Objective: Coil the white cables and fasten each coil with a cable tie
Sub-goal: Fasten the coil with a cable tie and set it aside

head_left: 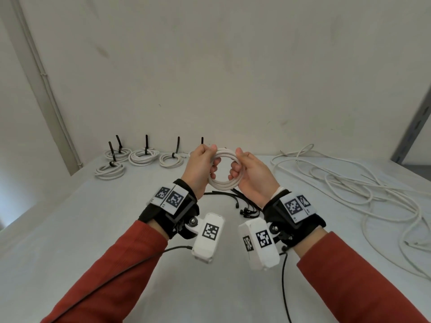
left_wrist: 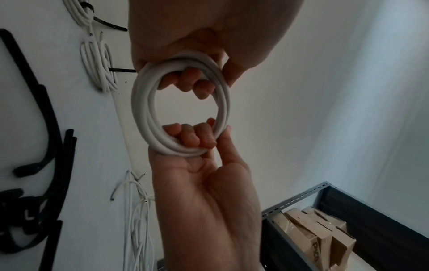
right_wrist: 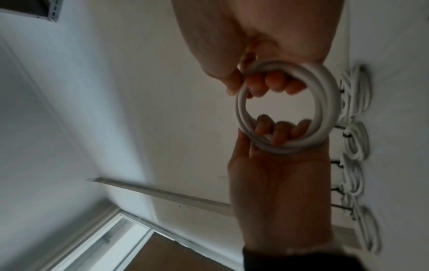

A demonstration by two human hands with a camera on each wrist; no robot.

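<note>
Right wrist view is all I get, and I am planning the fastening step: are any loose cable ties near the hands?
Observer: Yes. Loose black cable ties lie on the table, just below the coil that the left hand and the right hand hold up.
Operator: Is any cable left to coil?
Observer: Yes. Uncoiled white cables sprawl over the table's right side.
Operator: My finished coils are blurred. How many?
Observer: Four tied coils show plainly along the far edge; a fifth tie sticks up behind the left hand, its coil mostly hidden.
</note>
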